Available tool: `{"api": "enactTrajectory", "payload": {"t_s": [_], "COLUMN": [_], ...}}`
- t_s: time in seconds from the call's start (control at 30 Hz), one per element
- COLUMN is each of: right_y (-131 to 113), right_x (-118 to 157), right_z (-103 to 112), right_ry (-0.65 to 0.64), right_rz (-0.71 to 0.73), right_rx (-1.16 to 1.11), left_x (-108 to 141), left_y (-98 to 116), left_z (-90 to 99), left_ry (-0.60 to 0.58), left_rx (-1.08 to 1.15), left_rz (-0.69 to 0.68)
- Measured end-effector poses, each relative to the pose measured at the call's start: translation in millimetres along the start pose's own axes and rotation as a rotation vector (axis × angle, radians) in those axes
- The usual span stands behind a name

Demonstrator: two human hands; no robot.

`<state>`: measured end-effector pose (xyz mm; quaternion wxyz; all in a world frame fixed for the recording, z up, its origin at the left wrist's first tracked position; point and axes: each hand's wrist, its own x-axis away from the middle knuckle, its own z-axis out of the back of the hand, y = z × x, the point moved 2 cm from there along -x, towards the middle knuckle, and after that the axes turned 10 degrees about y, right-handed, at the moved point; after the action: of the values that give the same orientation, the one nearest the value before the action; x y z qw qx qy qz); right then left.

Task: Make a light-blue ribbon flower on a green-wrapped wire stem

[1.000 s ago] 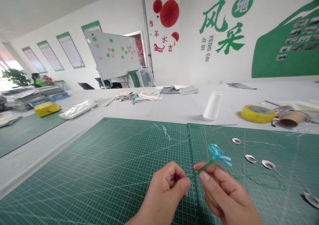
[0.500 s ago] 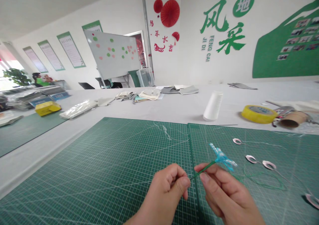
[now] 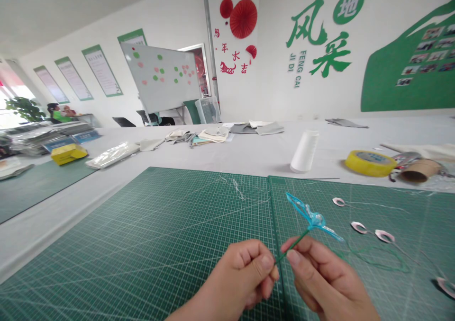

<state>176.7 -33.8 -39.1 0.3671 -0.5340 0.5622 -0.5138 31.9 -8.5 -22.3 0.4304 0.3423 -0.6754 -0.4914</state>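
A blue translucent flower (image 3: 314,219) on a thin green stem (image 3: 297,241) is held up above the green cutting mats (image 3: 199,217). My right hand (image 3: 320,273) pinches the stem just below the flower between thumb and index finger. Close by on the left, my left hand (image 3: 250,270) has its fingers curled and pinches the lower end of the stem. A loop of green thread (image 3: 387,259) lies on the mat behind my right hand.
Pale rings with threads (image 3: 385,236) lie on the right mat. Beyond it are a white thread cone (image 3: 304,151), yellow tape roll (image 3: 370,163) and cardboard tube (image 3: 420,170). Fabric pieces (image 3: 215,134) and a yellow box (image 3: 68,154) stand further left. People sit far back left.
The flower has turned, so its long looped petal now points up and left. My left hand has shifted slightly right and its fingers have rolled; my right hand keeps its pinch.
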Motion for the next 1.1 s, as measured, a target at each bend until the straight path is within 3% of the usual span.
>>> {"api": "enactTrajectory", "payload": {"t_s": [0.2,0.3,0.83,1.1], "right_y": [-0.5,-1.7,1.3,-0.9], "right_x": [-2.4,-2.4,-0.4,-2.2], "right_z": [0.1,0.1,3.3,0.8], "right_ry": [0.064,0.055,0.031,0.016], "right_rz": [0.031,0.047,0.036,0.044], "right_rx": [0.068,0.108,0.095,0.101], "left_x": [5.0,7.8,9.2,9.4], "left_y": [5.6,7.9,7.3,4.5], "left_z": [5.0,6.6,6.8,5.8], "left_ry": [0.279,0.356,0.303,0.218], "left_rx": [-0.361,-0.535,-0.557,-0.442], "left_rz": [-0.26,-0.366,-0.398,-0.332]}}
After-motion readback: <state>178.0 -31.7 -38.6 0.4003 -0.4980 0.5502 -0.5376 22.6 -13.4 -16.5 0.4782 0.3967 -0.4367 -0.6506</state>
